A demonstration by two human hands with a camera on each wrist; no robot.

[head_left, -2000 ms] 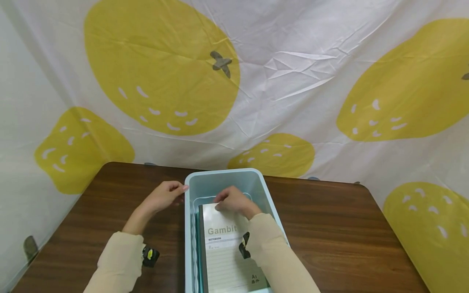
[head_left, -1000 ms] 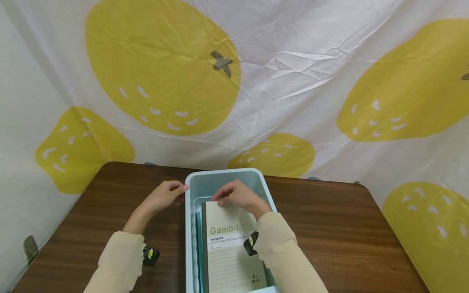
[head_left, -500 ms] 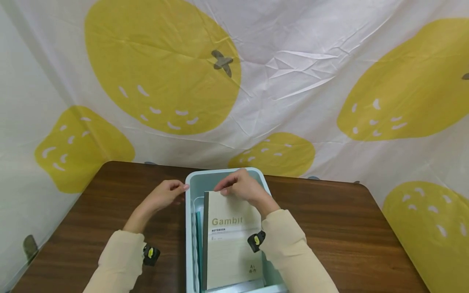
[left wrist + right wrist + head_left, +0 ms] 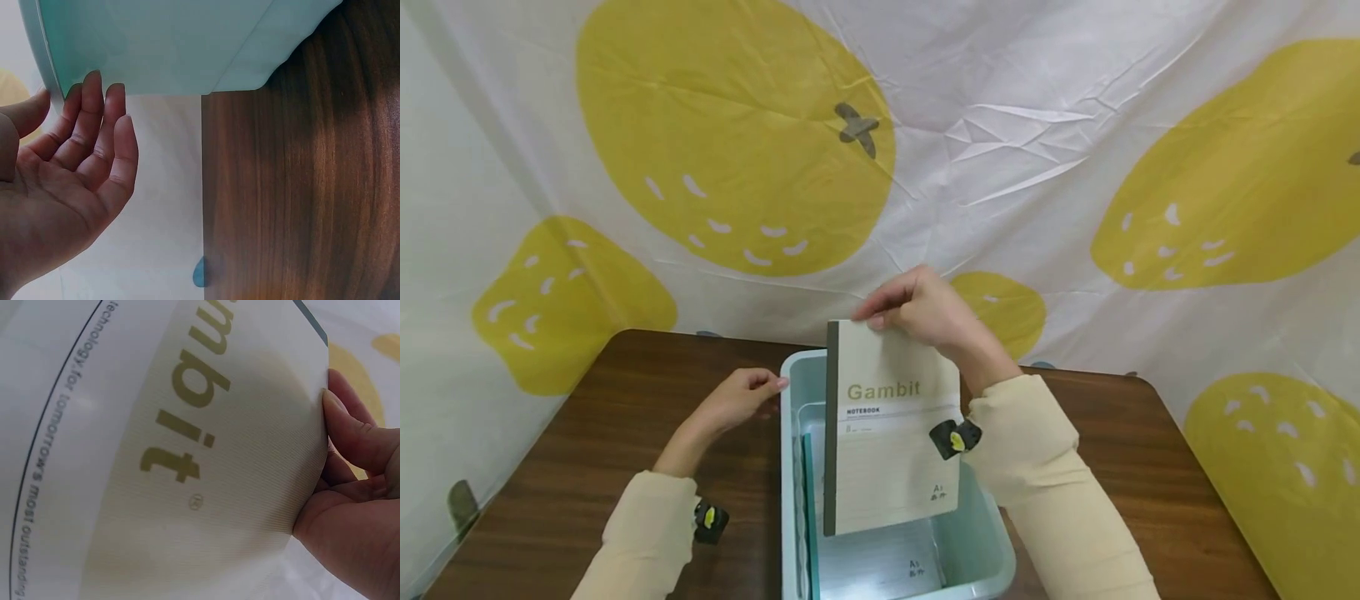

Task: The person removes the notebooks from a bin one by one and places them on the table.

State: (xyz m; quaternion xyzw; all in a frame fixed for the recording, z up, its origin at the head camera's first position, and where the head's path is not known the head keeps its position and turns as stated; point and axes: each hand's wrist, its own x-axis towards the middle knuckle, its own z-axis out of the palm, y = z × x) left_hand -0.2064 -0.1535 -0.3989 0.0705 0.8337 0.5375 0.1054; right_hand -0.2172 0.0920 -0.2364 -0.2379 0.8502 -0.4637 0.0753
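A cream "Gambit" notebook [image 4: 891,467] with a dark spine hangs upright, its lower edge over the light-blue plastic storage bin [image 4: 988,533]. My right hand [image 4: 928,308] pinches its top edge, thumb on the front cover. In the right wrist view the notebook's cover [image 4: 206,450] bows slightly near the right hand [image 4: 356,469]. At the bin's far left corner, my left hand [image 4: 741,398] holds the rim. The left wrist view shows the left hand [image 4: 81,156] with thumb and fingers on either side of the bin's rim [image 4: 44,56].
Inside the bin lies another pale notebook [image 4: 872,567] marked A5. A thin teal item [image 4: 810,517] stands along the bin's left wall. The dark wooden table [image 4: 1120,467] backs onto a white curtain [image 4: 1000,200] with yellow fruit prints.
My right hand has lifted the notebook up out of the bin and slightly right, uncovering the other one beneath. My left hand has stayed at the rim.
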